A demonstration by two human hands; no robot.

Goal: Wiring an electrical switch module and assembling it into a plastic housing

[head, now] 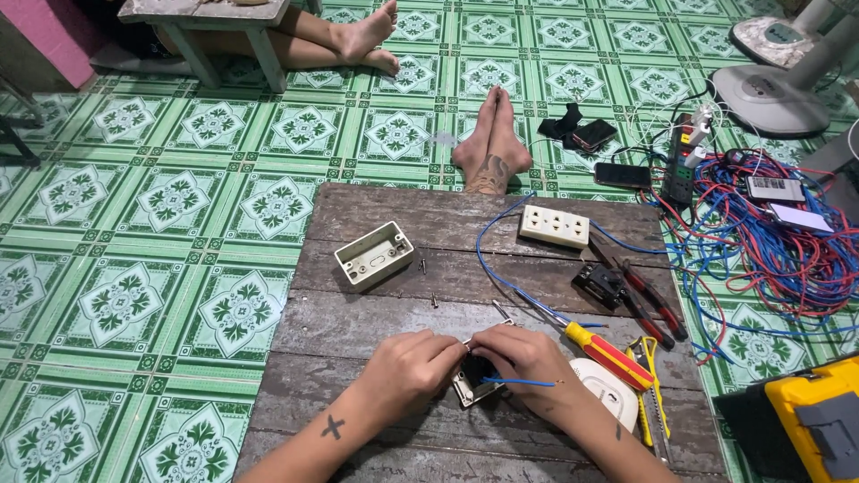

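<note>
Item: small switch plate [472, 383], grey-rimmed with a dark centre, lying on the wooden board [358, 331] directly under your hands, near the board's front edge

Left hand [413, 365]: fingers curled and pressed together on the plate's left top corner, pinching it steady

Right hand [528, 358]: fingers closed over the plate's right side, pinching a short blue wire [519, 382] whose bare tip sticks out to the right

Step in hand, as judged: you are seating the wire into a terminal on the plate's back; the terminal itself is hidden by your fingers. The next move likely calls for a firm hold with your left while your right frees itself for the screwdriver [601, 349], which lies just beside your right hand, red and yellow handle toward you

Nearby stock: empty beige wall box [374, 256] up-board to the left; loose screws [434, 300] between it and your hands; white outlet [554, 225] at the far right; pliers [651, 304] and a utility knife [646, 385] along the right edge

Room: open board to the left of your left hand and up the middle; the right edge is crowded with tools, with a tangle of red and blue wire [769, 241] on the floor beyond
</note>
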